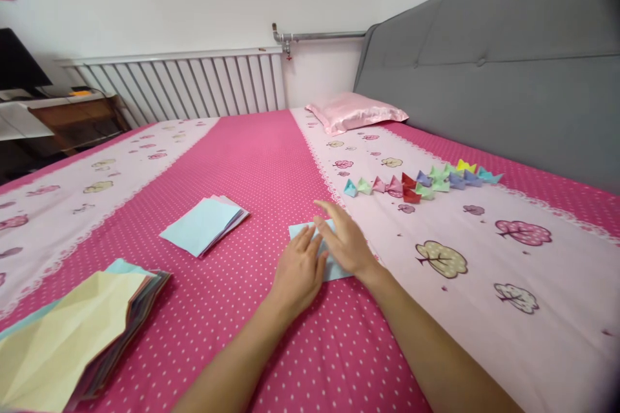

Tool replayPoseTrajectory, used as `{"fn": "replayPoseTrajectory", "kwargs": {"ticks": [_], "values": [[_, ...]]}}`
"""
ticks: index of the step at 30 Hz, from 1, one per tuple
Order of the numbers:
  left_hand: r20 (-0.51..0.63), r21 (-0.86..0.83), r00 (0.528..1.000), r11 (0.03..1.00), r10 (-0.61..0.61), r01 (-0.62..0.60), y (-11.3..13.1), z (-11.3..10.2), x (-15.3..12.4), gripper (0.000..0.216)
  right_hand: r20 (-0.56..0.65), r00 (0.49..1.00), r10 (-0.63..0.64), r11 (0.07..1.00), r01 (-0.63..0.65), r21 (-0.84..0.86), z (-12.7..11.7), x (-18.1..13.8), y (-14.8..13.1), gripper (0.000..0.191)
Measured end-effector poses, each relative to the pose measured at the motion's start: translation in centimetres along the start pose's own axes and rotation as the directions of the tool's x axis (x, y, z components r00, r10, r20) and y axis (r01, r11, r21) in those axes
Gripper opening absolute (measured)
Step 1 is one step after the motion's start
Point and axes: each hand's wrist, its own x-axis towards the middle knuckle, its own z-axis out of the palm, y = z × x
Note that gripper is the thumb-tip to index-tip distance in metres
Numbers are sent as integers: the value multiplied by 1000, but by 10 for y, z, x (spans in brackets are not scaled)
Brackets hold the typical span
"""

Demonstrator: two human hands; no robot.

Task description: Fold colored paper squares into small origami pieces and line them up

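Observation:
A light blue sheet of paper (334, 269) lies on the pink dotted bedspread, partly covered by both hands. My left hand (299, 268) rests flat on its left part with the fingers stretched forward. Over the sheet's right part is my right hand (345, 239), fingers extended and the thumb side toward the left hand; whether it presses on the paper I cannot tell. Left of the hands sits a small stack of paper (203, 224) with a light blue sheet on top. Several small folded paper boats (394, 186) in mixed colours stand in rows at the right.
A thick pile of creased coloured paper (72, 329) lies at the near left. Behind are a pink pillow (356, 110), a grey padded headboard (494, 71) and a white radiator (194, 84). A wooden desk (77, 116) with a dark monitor (19, 64) stands far left.

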Motion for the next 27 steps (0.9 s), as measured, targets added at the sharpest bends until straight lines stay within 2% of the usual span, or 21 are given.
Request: {"fn": "replayPoseTrajectory", "kwargs": {"ticks": [2,5,8,12,20,27], "values": [[12,36,999,999,38,-38,-14,9,1,46,162,987,-25,995,39,-87,14,-7,3,52],[121,78,990,994,68,-77,-29,22,0,52,374,927,37,974,50,-221,30,-15,14,63],[207,125,978,991,17,-44,-33,29,-2,55,457,883,102,951,49,-305,36,-18,22,68],[255,172,966,985,-45,0,-29,27,-2,56,447,879,166,920,25,-390,35,-18,25,71],[226,188,961,975,-158,116,-30,24,0,58,363,896,255,856,-34,-516,34,-18,33,73],[173,255,956,949,-236,188,-36,22,-2,56,283,882,376,773,-130,-621,26,-15,43,75]]}}
